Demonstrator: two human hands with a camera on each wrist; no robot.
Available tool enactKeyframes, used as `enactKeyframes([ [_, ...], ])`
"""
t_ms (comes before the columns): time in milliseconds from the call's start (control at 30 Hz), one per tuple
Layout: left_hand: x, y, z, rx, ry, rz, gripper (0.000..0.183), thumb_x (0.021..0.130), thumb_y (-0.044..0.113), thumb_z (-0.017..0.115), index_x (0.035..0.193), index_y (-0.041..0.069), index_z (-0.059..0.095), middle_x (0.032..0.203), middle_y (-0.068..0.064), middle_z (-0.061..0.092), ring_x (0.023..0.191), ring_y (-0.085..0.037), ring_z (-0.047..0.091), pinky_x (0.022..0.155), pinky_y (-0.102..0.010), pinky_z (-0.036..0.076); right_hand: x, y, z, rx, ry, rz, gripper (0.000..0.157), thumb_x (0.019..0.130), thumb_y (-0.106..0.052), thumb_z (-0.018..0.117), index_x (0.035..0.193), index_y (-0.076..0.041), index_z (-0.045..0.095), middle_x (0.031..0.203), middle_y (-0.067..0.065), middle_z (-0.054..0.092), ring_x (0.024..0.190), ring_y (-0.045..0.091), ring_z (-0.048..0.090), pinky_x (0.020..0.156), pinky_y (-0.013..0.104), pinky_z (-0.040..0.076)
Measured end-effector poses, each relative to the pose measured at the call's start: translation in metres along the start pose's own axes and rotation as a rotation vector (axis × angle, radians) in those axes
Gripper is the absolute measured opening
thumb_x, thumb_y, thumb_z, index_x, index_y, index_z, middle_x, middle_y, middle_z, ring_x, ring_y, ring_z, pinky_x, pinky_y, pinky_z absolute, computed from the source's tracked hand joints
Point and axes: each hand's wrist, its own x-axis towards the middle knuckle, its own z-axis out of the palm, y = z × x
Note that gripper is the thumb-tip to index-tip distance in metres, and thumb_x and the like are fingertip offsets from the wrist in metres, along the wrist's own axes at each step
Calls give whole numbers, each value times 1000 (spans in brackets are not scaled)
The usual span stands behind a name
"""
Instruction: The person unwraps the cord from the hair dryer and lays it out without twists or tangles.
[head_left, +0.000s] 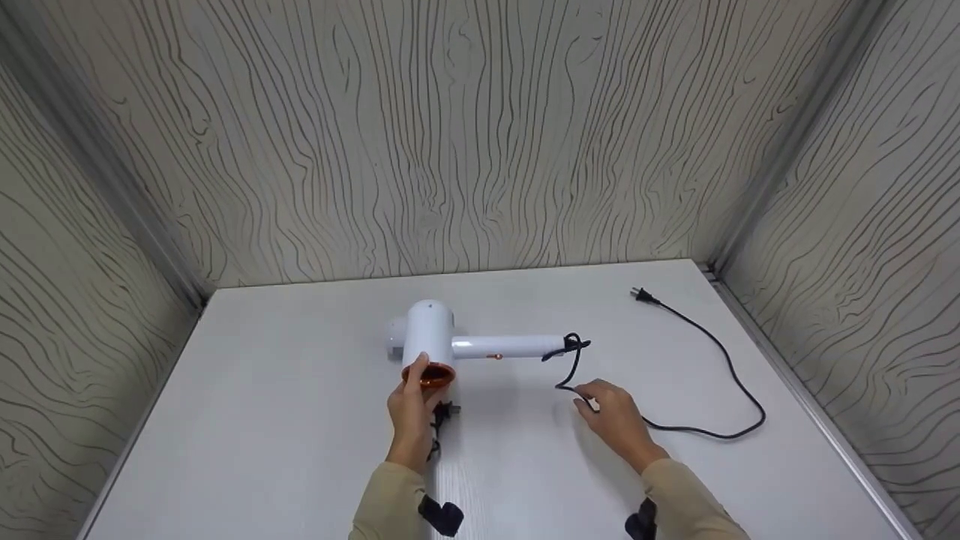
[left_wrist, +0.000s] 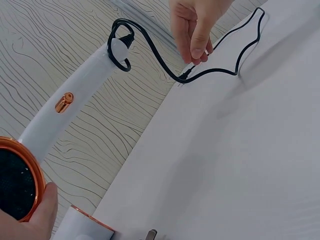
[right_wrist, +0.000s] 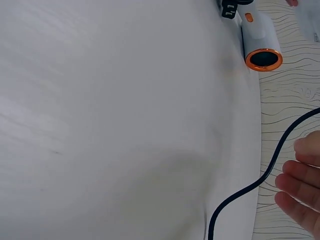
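Observation:
A white hair dryer [head_left: 430, 326] with a copper-orange rim is held above the table by my left hand [head_left: 411, 420], which grips its barrel near the rim. Its handle points right, and a black cord [head_left: 705, 431] is looped at the handle's end. That cord runs past my right hand [head_left: 616, 420] and out across the table to a two-pin plug [head_left: 643, 295]. In the right wrist view, the right fingers [right_wrist: 297, 192] are loosely bent beside the cord, with a gap between. Behind the held dryer lies a second white hair dryer [right_wrist: 260, 35], mostly hidden in the head view.
Below the left hand lies another black plug [head_left: 448, 410] with a bundled cord. The white table [head_left: 247, 405] meets patterned panels [head_left: 450, 150] at the back and sides, with grey metal posts [head_left: 795, 150] in the corners.

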Motion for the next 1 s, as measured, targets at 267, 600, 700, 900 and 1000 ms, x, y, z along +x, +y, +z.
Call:
enactKeyframes([
  [267,1,-1,1,1,1,-5,80,93,53,53,143,-6,33,142,-23,44,112,-18,62,103,-32,52,3,-11,3,121,1,40,14,78,-2,75,92,-4,72,87,6,73,81,19,69,72,32,60],
  [600,0,-3,1,36,-7,-6,84,92,57,53,144,-4,32,142,-22,43,120,-25,59,108,-38,47,5,-19,11,189,21,73,9,80,-9,76,87,-8,71,85,4,74,79,19,69,71,33,60],
  [700,-1,-4,1,40,-11,-7,85,91,58,52,145,-4,30,143,-23,42,121,-26,58,109,-39,45,5,-19,13,232,40,74,6,80,-7,75,85,-7,71,83,3,74,78,18,69,71,31,60],
  [900,-1,-4,1,13,4,-5,81,93,54,53,144,-4,31,142,-22,43,114,-20,62,106,-35,49,5,-18,15,255,116,21,6,80,-1,73,80,-7,71,77,3,73,71,13,68,64,22,59],
  [1000,0,-4,1,6,14,1,80,93,53,53,144,-6,31,142,-23,43,112,-19,63,104,-34,51,5,-18,12,244,155,-13,9,79,2,72,79,-6,71,76,2,72,70,13,67,63,21,58],
])
